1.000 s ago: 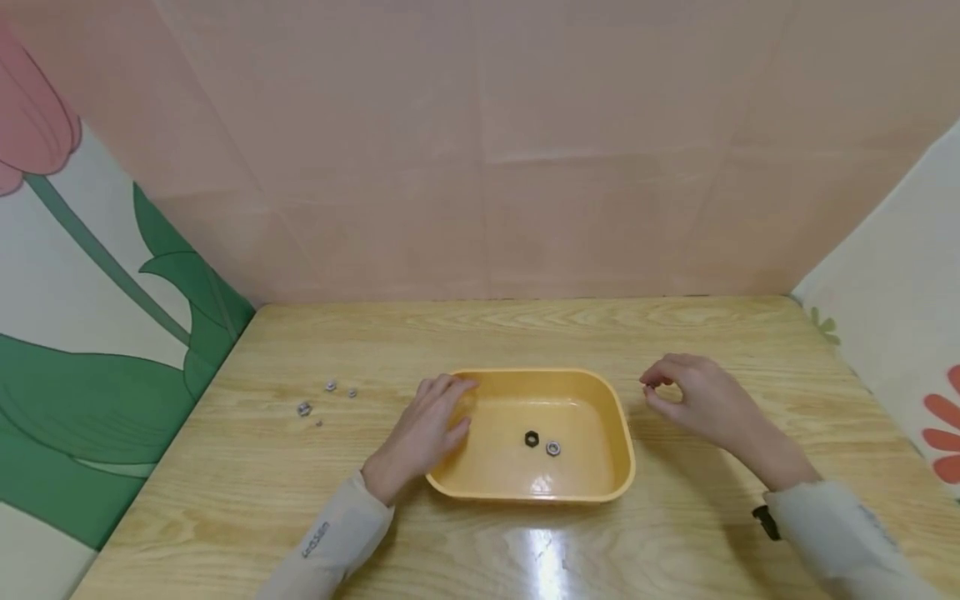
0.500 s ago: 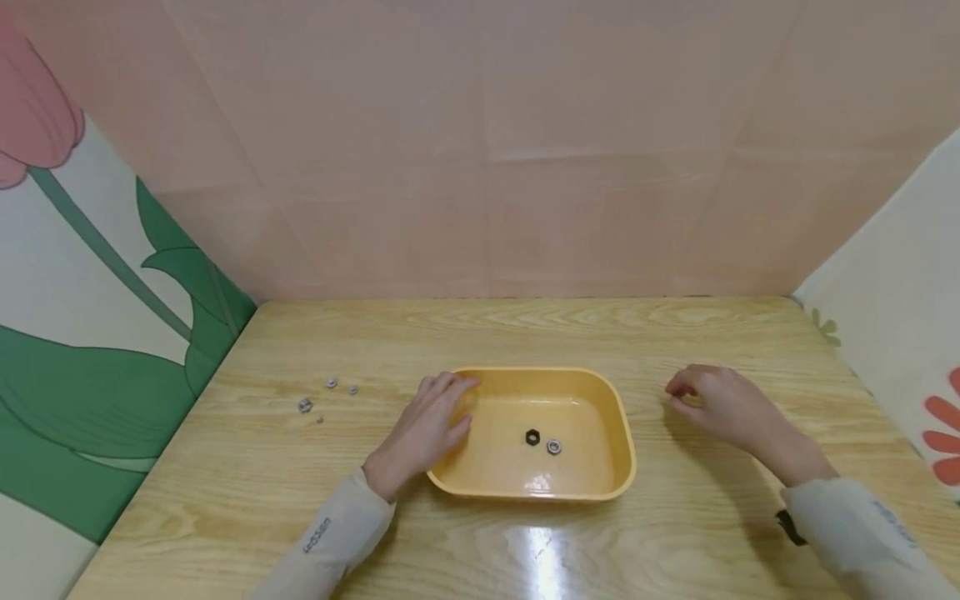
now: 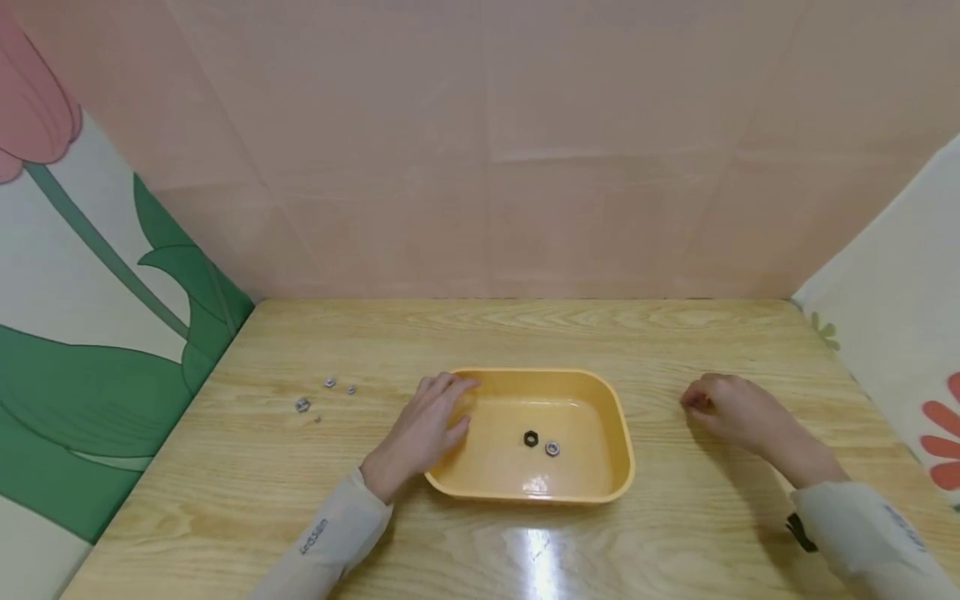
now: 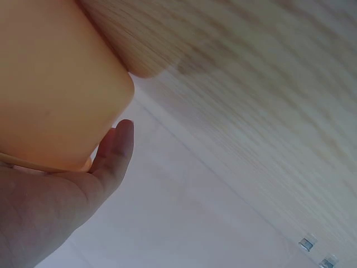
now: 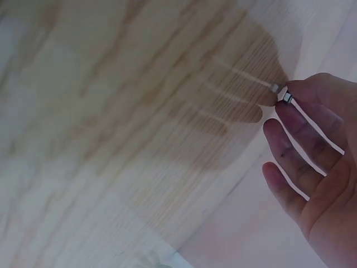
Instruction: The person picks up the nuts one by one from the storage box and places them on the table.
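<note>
A shallow yellow plastic tray (image 3: 525, 498) stands mid-table. Inside it lie a black hex nut (image 3: 531, 438) and a silver hex nut (image 3: 552, 448), side by side. My left hand (image 3: 423, 429) holds the tray's left rim, its thumb over the inside; in the left wrist view, a finger (image 4: 120, 151) runs along the outer wall. To the right of the tray, my right hand (image 3: 738, 412) is low over the table. Between its thumb and index fingertips it pinches a small silver nut (image 5: 288, 97), which the head view hides.
Several small silver nuts, such as the larger one (image 3: 302, 405), lie loose on the wooden table (image 3: 247, 483) left of the tray. A pink covering (image 3: 480, 167) rises behind the table's far edge. Flower-patterned panels (image 3: 82, 400) flank both sides.
My right hand has moved right and slightly toward me, lowering to the table with the nut pinched. The left hand and the tray have stayed in place.
</note>
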Motion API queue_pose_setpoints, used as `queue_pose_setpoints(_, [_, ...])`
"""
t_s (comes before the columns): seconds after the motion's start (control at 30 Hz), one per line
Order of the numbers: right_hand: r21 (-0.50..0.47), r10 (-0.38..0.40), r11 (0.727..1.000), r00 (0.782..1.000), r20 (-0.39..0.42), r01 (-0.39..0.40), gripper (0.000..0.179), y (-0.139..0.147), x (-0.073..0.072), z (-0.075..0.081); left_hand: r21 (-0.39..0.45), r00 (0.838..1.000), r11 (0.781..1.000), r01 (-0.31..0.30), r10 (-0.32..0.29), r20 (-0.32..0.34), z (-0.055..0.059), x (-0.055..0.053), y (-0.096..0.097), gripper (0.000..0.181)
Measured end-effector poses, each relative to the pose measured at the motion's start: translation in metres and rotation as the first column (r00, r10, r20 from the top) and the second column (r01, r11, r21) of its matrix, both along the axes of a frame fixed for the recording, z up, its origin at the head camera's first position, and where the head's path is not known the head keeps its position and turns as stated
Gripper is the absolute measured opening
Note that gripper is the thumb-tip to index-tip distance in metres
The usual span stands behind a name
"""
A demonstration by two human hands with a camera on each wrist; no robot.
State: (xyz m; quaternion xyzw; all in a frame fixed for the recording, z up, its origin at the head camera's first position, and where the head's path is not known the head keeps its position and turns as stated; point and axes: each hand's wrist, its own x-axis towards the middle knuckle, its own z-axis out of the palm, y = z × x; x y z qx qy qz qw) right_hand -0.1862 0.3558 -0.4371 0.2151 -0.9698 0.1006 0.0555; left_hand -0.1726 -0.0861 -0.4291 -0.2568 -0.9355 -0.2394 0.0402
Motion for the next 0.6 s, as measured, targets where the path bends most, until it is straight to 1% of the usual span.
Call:
queue_pose_setpoints(0.37, [-0.015,-0.035,0.999,0.999,0.03,0.036,0.008,0.0022,0.0005,-0.0025,0.009,1.0,1.0,0.006,-0.006,-0.013,-0.0005,-0.0004,-0.0003,0.051])
queue_pose_setpoints(0.47, [-0.026,-0.031,0.999,0.999,0.018,0.031,0.008,0.0031,0.0009,-0.0043,0.011,1.0,1.0,0.004,-0.003,-0.015,-0.0009,-0.0003,-0.0001,0.051])
queue_pose_setpoints(0.6, [-0.049,-0.007,0.999,1.0,-0.007,0.006,0.011,0.0045,0.003,-0.0045,0.013,1.0,1.0,0.0,0.0,-0.016,-0.0008,0.0002,0.0002,0.05])
